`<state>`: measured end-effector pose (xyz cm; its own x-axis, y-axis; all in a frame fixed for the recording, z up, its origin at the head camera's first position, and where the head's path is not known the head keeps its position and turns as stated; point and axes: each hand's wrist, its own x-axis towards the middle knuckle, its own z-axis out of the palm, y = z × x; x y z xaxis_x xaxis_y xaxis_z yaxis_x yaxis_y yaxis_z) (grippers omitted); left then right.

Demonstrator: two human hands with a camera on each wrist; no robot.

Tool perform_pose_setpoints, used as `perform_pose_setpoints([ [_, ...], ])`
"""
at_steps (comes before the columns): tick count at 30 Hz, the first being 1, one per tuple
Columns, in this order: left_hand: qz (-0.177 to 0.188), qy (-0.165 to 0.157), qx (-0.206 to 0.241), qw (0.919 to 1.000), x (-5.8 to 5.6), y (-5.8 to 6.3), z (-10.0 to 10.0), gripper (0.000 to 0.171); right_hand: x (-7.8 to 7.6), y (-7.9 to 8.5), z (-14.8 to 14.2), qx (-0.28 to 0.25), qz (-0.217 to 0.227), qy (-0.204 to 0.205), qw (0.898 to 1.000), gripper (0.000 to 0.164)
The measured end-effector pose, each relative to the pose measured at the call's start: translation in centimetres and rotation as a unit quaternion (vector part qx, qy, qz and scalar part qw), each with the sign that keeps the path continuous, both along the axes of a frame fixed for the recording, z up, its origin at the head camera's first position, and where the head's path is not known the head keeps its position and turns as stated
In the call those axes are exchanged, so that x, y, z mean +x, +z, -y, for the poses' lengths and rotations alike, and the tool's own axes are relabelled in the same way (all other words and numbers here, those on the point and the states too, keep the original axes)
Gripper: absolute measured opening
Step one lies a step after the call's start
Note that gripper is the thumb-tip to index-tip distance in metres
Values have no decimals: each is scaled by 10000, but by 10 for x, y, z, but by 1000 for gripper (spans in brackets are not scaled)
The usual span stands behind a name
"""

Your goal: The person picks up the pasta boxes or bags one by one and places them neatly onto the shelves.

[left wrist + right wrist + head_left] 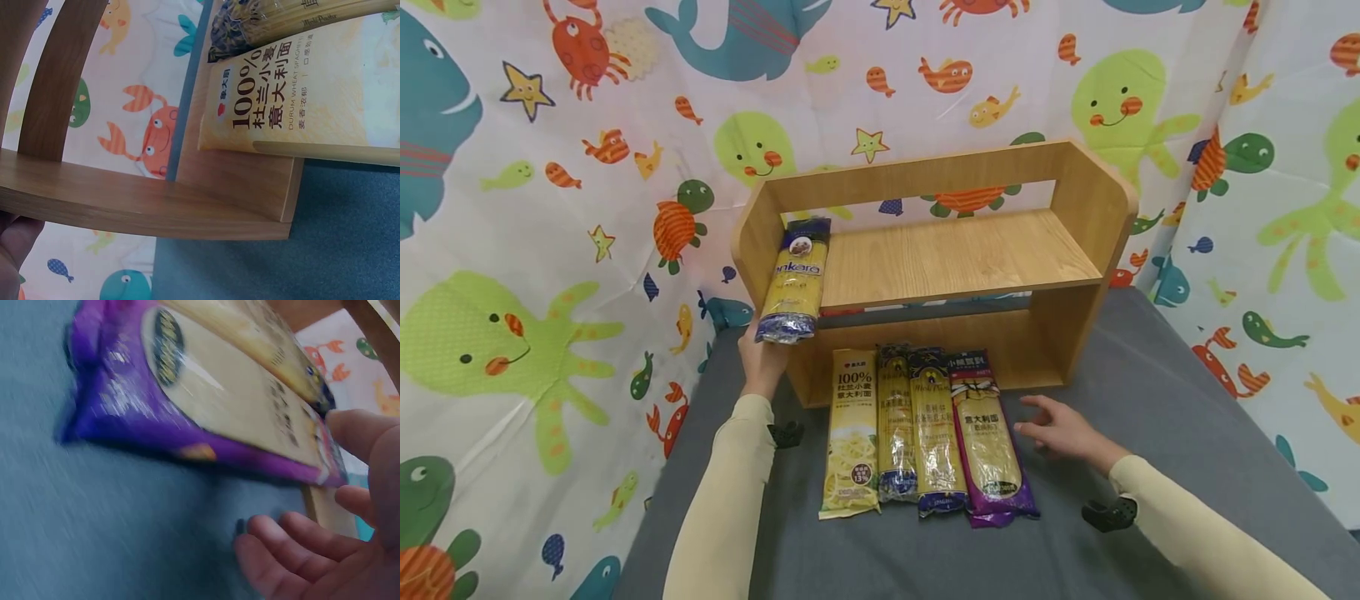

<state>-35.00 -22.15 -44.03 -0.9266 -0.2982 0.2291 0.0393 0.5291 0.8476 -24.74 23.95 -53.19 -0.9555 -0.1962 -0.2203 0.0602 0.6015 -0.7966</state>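
Note:
My left hand [763, 360] is at the left side panel of a wooden shelf [925, 254]; most of its fingers are hidden. In the left wrist view, part of the hand [17, 250] shows against the panel's outer side. A yellow and blue spaghetti pack [796, 279] stands tilted on the upper board, its lower end jutting out over the front edge, just above that hand. To the right of a purple spaghetti pack [988, 437] my right hand [1063, 429] hovers with relaxed, spread fingers and holds nothing. Its thumb overlaps the pack's far end in the right wrist view.
On the lower level, a cream pasta pack [852, 437] and two blue-ended spaghetti packs [897, 425] lie side by side left of the purple one, jutting forward onto the grey table [880, 562]. A patterned sea-animal curtain [647, 108] hangs behind.

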Motion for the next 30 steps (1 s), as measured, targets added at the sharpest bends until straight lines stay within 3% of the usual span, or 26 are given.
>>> perform_pose_setpoints([
  [6,54,-24,226,9997,-1,1,2,71,4,-10,30,-652,432,73,9969,77],
  [13,-4,-51,252,9997,-1,0,4,70,-3,-16,49,-51,-305,352,9989,81],
  [19,34,6,245,9997,-1,-1,5,69,-7,-18,56,-39,-304,255,9992,78],
  [25,-4,-4,256,9997,-1,-2,4,70,-8,-19,53,-448,-241,145,9986,74],
  [30,-54,-57,60,10000,-2,-3,3,65,-1,-21,47,-1043,78,-18,9945,73],
])
